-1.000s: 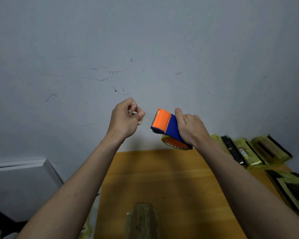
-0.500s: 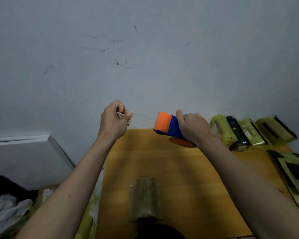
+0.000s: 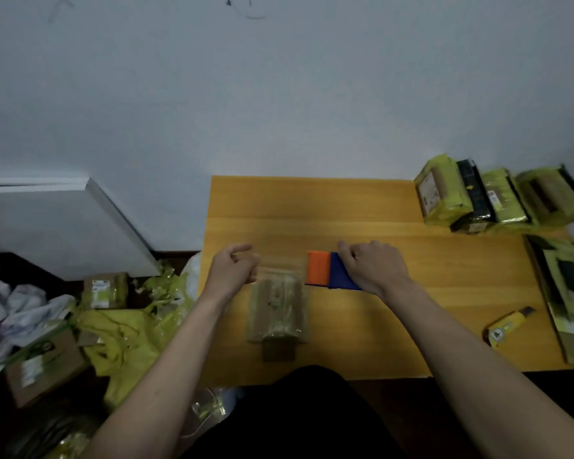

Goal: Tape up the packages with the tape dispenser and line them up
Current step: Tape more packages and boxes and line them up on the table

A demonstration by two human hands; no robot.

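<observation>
The right hand [image 3: 371, 265] curls its fingers over the orange-and-blue plastic tape dispenser [image 3: 328, 270], gripping it just right of the brown tape-wrapped package [image 3: 278, 309] lying on the yellow wooden table [image 3: 378, 326]. The left hand [image 3: 231, 271] has its fingers loosely curled at the package's far left corner; whether they pinch clear tape is too blurred to tell. 4 yellow-wrapped packages [image 3: 497, 202] stand in a row at the far right.

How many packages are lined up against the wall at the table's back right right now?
4: three yellow-wrapped packages and a black one second from the left, side by side on the table. More may be hidden past the right edge.
</observation>
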